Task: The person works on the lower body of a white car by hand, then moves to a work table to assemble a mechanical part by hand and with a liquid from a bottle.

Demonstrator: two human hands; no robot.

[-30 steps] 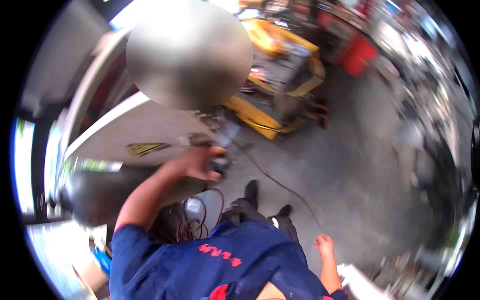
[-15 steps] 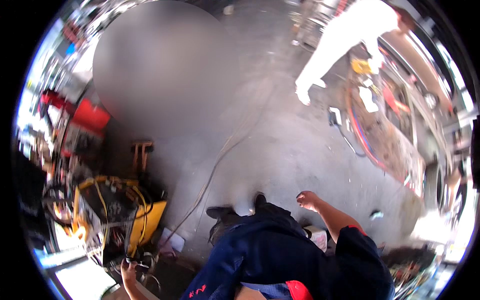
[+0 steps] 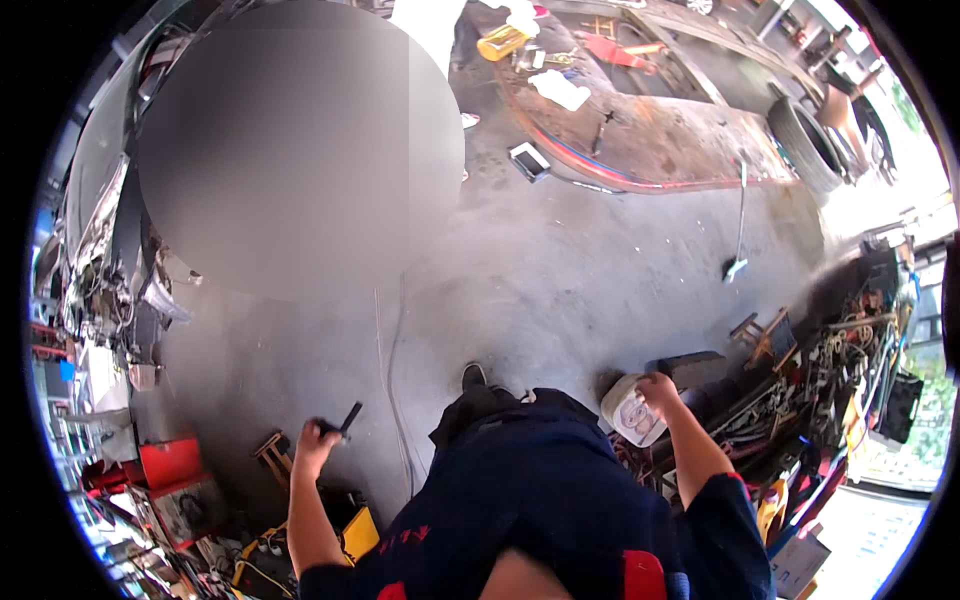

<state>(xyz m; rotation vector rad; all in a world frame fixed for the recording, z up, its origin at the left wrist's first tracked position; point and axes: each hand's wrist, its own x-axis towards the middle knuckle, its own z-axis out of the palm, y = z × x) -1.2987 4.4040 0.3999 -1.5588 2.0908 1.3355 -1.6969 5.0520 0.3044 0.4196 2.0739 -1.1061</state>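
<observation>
Head view: left hand (image 3: pixel 314 443), fingers curled round a black tool (image 3: pixel 352 416), held out above the floor (image 3: pixel 560 300), left of a cable (image 3: pixel 389 370); right hand (image 3: pixel 656 394), fingers bent, overlapping a pale tub (image 3: pixel 615 401), grip or contact cannot be told; stool (image 3: pixel 775 340) right of the tub, brush (image 3: pixel 736 268) beyond

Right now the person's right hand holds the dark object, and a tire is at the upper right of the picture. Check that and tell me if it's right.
The hand is wrong: the head view shows the dark object in the left hand. A tire is at the upper right.
</observation>
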